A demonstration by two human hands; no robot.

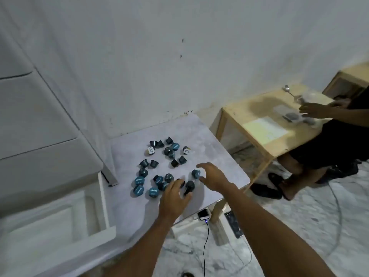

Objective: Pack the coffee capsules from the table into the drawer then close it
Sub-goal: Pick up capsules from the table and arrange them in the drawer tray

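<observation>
At far left the white drawer (60,222) stood pulled open, its moulded inner tray bare, w/ closed drawer fronts (40,136) above it. Just right of it sat the pale marbled counter (209,140), w/ the coffee capsules (159,166) scattered across its middle: dark cups, some lying foil-up w/ teal lids, two w/ white lids near the back. Left hand (173,198) hovered over the near cluster, fingers spread wide, tips at a dark capsule (189,187); no firm grip seen. Right hand (214,176) was just beside it, fingers curled open & loose, close to a teal-topped capsule (196,173), holding nothing. Below the counter edge a phone (203,214) hung on a cable. Further right stood a wooden side table (259,124), where another person's hand (313,109) reached over blurred items.
</observation>
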